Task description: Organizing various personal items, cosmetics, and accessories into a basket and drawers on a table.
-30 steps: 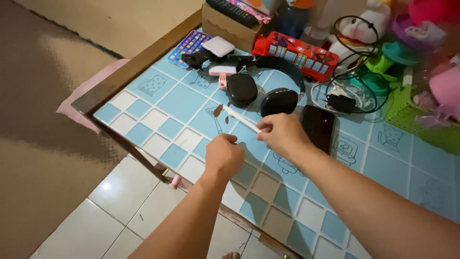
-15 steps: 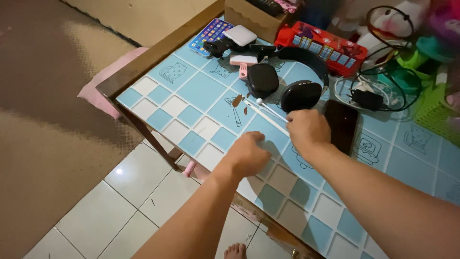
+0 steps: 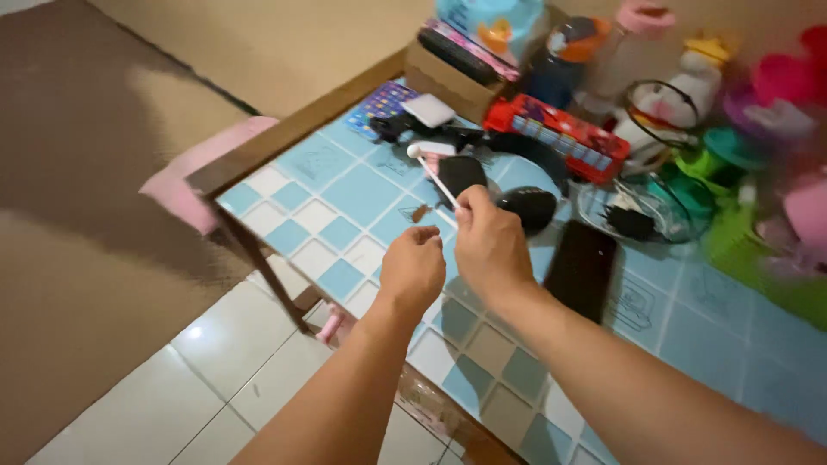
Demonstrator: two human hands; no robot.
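The fingers [image 3: 465, 209] of the right hand [image 3: 489, 245] are pinched together on the lower end of a thin white cable [image 3: 438, 183], which rises up and to the left from the grip and ends in a small rounded white tip near the top. The cable is lifted clear of the table [image 3: 345, 194], held above the black headphones [image 3: 495, 185]. The left hand [image 3: 413, 269] sits just beside the right, slightly lower and nearer the table edge; its fingers are curled into a loose fist, and whether they clamp a lower run of the cable cannot be told from here.

Directly under the hands lies the blue-and-white checked table surface, with a wooden rim along its far-left edge. To the right of the right hand a dark phone [image 3: 583, 267] lies flat, screen up. Beyond the headphones are a small white square box [image 3: 428, 109], a colourful keypad toy [image 3: 383, 102] and a red toy bus [image 3: 558, 138]. A cardboard box [image 3: 444, 73] stands behind them, at the table's far edge. A black charger with coiled cord [image 3: 631, 215] rests further right, near blurred green and pink plastic items. Off the table to the left, a pink cloth [image 3: 198, 172] lies on the brown carpet [image 3: 77, 215], and white floor tiles [image 3: 224, 370] show below.
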